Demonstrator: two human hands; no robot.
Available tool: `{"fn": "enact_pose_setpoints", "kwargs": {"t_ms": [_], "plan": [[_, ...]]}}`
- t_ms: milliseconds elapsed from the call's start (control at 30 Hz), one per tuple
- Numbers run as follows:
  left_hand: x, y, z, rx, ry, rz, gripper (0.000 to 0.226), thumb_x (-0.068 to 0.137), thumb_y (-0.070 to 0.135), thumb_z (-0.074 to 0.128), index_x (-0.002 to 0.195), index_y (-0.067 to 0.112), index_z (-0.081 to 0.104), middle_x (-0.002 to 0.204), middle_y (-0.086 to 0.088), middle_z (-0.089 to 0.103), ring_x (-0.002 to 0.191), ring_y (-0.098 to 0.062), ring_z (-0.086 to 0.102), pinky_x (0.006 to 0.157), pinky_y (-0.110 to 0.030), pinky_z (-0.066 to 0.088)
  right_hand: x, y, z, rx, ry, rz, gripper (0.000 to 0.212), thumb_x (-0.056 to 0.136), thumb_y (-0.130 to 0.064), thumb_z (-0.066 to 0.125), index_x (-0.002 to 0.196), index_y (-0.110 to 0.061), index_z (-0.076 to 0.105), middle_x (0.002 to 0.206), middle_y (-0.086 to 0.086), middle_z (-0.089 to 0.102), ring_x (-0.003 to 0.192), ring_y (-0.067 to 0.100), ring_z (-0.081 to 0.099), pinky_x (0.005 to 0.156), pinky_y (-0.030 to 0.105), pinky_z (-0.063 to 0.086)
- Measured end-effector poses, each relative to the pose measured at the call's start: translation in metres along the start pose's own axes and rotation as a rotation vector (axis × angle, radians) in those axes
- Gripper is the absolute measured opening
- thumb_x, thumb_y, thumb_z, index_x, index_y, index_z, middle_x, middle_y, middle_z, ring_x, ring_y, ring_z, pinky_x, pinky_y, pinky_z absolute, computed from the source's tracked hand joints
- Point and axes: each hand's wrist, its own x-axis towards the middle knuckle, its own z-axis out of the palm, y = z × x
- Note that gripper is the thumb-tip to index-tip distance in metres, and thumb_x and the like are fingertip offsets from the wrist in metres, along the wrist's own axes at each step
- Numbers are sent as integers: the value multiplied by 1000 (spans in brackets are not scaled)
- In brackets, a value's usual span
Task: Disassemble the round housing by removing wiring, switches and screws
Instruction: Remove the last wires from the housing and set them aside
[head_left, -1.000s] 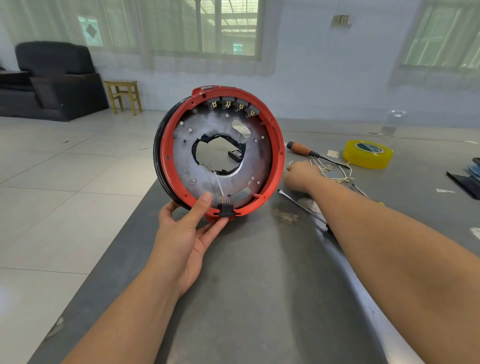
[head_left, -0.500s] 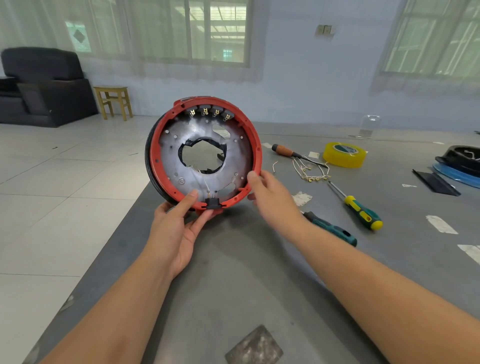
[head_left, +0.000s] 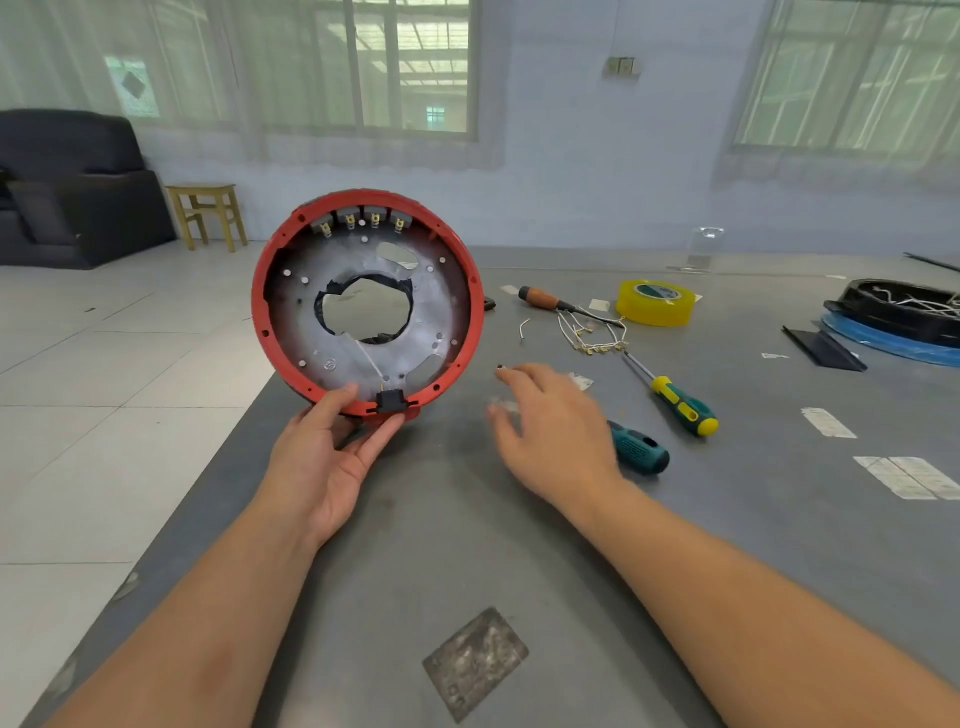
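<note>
The round red housing (head_left: 467, 291) stands on its edge on the grey table (head_left: 467, 545), its grey metal plate with a ragged centre hole facing me. Several switches (head_left: 361, 218) line its upper inner rim, and a thin white wire runs down to a black connector (head_left: 389, 400) at the bottom. My left hand (head_left: 332, 452) grips the housing's lower rim, thumb on the inner face. My right hand (head_left: 550, 431) hovers over the table to the right of the housing, fingers spread and blurred, holding nothing. A bundle of removed white wires (head_left: 592, 332) lies further back.
A teal-handled screwdriver (head_left: 636, 452) lies just right of my right hand, a yellow-green one (head_left: 680, 408) beyond it, a wooden-handled one (head_left: 543, 299) further back. Yellow tape roll (head_left: 655, 303) and a black and blue part (head_left: 904, 322) sit at the right. The table's left edge drops to tiled floor.
My right hand has let go of the housing's right rim and moved right and down over the table. The left hand keeps its grip on the housing.
</note>
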Motion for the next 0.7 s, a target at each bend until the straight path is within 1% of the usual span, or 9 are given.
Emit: {"fn": "enact_pose_setpoints", "kwargs": {"t_ms": [67,133,233,300,400,467,567,700], "plan": [[1,0,-1,-2,5,-2,39,98,6,68,133,-4,57,133,-34,64,111,-53,70,85,-46,64,0,16,-13,-307,65,71,37,95,-42,50,124,-24,64,132,-2,60,115,28,56,92,41,40],[2,0,-1,-9,17,-4,38,97,6,68,133,-3,58,132,-33,65,111,-52,70,84,-46,65,-1,28,-19,-438,-5,164,35,94,-44,50,119,-23,63,125,1,62,111,30,58,89,41,38],[1,0,0,-5,18,-2,38,97,5,68,133,-3,58,131,-32,66,111,-52,70,82,-45,65,-1,38,-15,-408,-207,288,41,99,-51,45,124,-21,59,125,6,58,116,30,55,87,41,41],[2,0,0,0,21,-2,41,97,4,68,135,-3,57,131,-32,66,112,-50,70,81,-45,65,1,39,-12,-379,-246,312,40,102,-47,41,123,-20,61,126,8,56,117,31,54,84,41,41],[2,0,1,11,27,4,42,97,1,67,137,-5,56,130,-31,67,112,-47,71,78,-43,65,4,38,-8,-378,-251,289,28,102,-31,43,121,-21,61,125,8,55,114,31,55,76,39,35],[2,-1,2,34,32,23,40,97,0,67,135,-5,57,130,-27,69,114,-41,72,77,-43,65,5,39,-8,-373,-258,272,26,101,-25,42,119,-21,60,124,8,56,111,31,56,73,38,33],[5,-1,1,60,46,54,40,97,-2,66,137,-1,59,126,-20,70,117,-35,72,77,-42,65,4,40,-8,-329,-203,253,25,100,-26,38,111,-20,61,118,7,60,102,31,60,68,36,34],[8,-1,-1,63,47,66,33,96,-2,67,128,7,63,117,-15,70,119,-31,71,78,-42,65,2,43,-10,-269,-106,245,23,104,-31,34,101,-22,55,105,4,62,88,31,62,61,37,35]]}}
